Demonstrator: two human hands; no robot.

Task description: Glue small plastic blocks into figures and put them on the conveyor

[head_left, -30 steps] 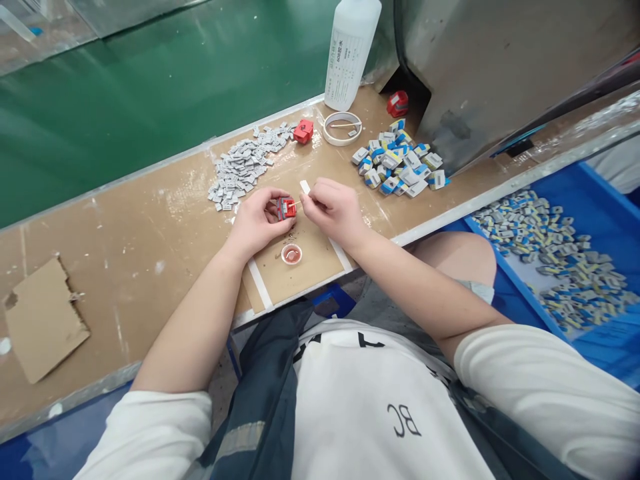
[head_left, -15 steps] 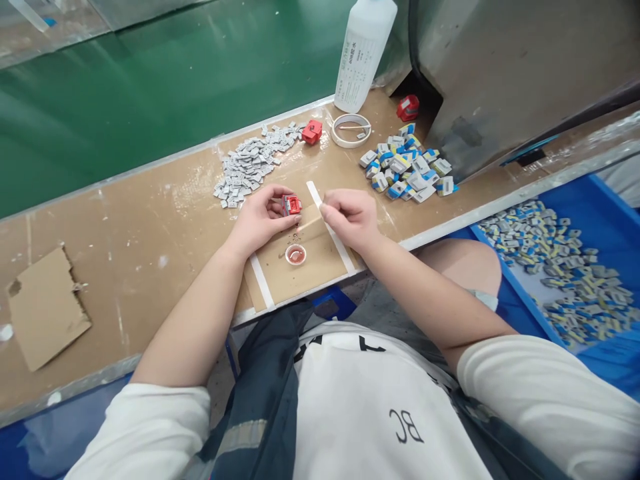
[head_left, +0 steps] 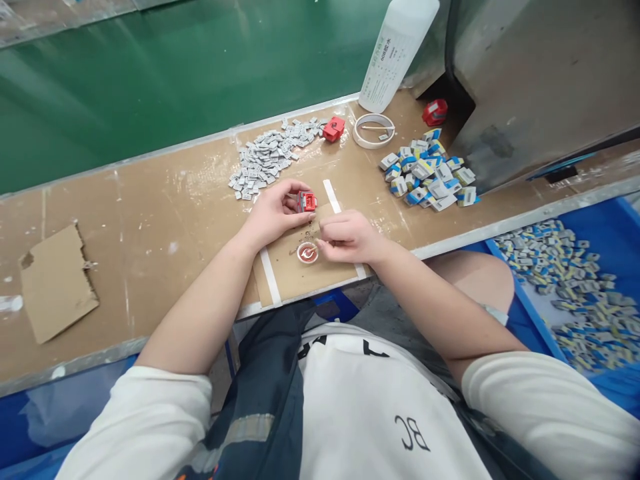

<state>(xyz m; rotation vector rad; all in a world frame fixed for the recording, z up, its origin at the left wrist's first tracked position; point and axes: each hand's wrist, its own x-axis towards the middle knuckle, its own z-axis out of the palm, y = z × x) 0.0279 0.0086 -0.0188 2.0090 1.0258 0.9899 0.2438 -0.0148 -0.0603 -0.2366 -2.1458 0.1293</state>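
Note:
My left hand is closed on a small red and grey plastic part, its hollow side facing up. Just below it on the board, a small round cup holds reddish-brown liquid. Between the thumb and fingers of my right hand is a thin stick, mostly hidden by the fingers, with its tip at the liquid in the cup. Dark specks lie on the cardboard between the cup and the red part. White tape strips run along both sides of this spot.
Small grey tiles lie heaped behind my left hand, beside a red block. Farther right are a tape roll, a tall bottle and piled blue-yellow-grey parts. A blue bin of similar parts stands right; torn cardboard lies left.
My right hand has come down and left, taking the stick's tip to the cup. My left hand still holds the red part. The whole view has shifted slightly.

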